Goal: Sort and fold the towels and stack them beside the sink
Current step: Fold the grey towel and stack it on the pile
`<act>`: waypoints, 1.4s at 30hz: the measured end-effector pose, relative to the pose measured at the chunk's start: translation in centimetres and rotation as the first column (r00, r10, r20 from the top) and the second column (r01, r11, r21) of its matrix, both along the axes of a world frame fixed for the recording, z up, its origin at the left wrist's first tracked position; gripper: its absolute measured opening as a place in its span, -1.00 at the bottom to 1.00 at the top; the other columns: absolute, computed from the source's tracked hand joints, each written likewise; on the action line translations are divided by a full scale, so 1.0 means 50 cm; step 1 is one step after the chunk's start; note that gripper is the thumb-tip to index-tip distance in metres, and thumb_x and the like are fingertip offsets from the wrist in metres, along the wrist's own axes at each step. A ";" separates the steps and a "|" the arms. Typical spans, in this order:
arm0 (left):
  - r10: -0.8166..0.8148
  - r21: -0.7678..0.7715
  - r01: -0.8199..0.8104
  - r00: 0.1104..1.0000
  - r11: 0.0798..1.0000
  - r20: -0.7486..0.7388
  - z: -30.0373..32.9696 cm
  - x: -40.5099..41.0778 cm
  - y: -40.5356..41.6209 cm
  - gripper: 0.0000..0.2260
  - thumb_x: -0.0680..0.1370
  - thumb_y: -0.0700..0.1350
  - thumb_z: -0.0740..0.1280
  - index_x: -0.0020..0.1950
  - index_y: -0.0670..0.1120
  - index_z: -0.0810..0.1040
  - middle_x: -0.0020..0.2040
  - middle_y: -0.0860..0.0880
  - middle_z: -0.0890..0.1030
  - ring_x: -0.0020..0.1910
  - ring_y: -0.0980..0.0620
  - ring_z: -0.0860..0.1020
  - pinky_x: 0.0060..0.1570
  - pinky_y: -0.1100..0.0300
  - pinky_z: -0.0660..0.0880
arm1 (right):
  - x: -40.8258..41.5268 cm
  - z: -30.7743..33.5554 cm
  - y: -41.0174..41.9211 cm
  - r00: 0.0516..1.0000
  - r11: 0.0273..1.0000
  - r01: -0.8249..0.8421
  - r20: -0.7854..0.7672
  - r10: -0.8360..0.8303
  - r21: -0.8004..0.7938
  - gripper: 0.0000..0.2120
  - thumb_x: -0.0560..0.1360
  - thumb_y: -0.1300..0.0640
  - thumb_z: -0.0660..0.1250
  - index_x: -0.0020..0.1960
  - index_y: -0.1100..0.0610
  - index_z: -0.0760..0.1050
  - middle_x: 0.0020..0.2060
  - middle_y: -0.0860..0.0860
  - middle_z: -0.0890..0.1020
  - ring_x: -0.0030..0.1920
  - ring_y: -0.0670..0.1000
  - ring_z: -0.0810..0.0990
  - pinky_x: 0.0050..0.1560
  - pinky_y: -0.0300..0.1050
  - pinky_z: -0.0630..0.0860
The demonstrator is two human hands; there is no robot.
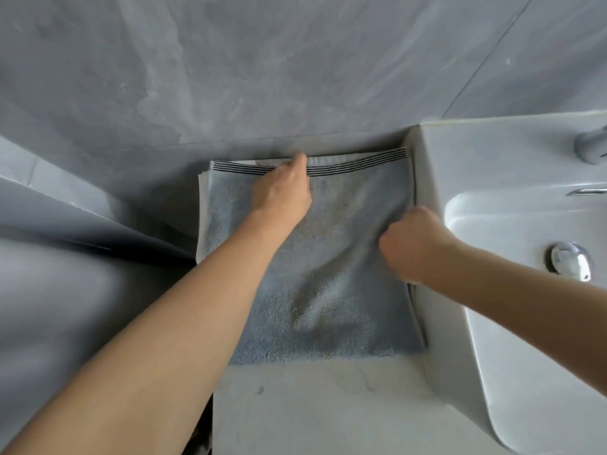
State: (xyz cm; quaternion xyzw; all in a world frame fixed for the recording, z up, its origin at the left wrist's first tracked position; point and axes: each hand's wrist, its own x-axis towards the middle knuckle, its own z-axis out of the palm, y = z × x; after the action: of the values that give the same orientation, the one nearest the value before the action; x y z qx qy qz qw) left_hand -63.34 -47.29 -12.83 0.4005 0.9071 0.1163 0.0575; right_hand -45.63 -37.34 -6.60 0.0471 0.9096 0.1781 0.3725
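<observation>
Both arms reach forward over a grey towel (328, 264) that lies flat on the counter (312, 405), pressed up against the side of the white sink (492, 290). The left hand (284, 188) stretches to the towel's far edge, its knuckles bent and fingertips curled down onto the striped border; whether it pinches the cloth or only presses it cannot be told from here. The right hand (410, 244) is nearer the body and close to the sink wall, balled into a fist with towel fabric bunched beneath it, so a ridge of cloth runs from that hand down toward the near edge. The two hands are apart, one at the far middle, the other at the right side.

Beyond the left hand rises a grey marbled wall (262, 77). A paler layer of cloth shows under the towel, left of the left hand. Right of the right hand, the sink basin holds a chrome drain plug (570, 261). A tap (593, 149) is cut off by the right frame edge. The right hand's fingers are hidden under the fist.
</observation>
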 end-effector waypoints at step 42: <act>-0.202 0.197 0.228 0.969 0.954 -0.140 -0.050 0.032 0.109 -0.79 0.53 -0.23 0.28 0.17 -0.17 0.53 -0.08 -0.19 0.63 -0.15 -0.29 0.59 -0.32 -0.02 0.39 | 0.068 -0.071 -0.025 0.735 0.949 0.303 -0.613 -0.289 -0.084 -0.85 0.26 0.26 0.21 -0.26 0.17 0.54 -0.09 0.15 0.49 -0.07 0.16 0.33 0.10 0.06 0.25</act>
State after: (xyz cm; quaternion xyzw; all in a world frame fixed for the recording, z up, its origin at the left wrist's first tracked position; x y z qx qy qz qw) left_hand -61.74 -41.83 -15.34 0.5069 0.8423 0.1813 -0.0267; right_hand -42.24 -38.58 -10.17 0.2505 0.9598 0.1009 0.0770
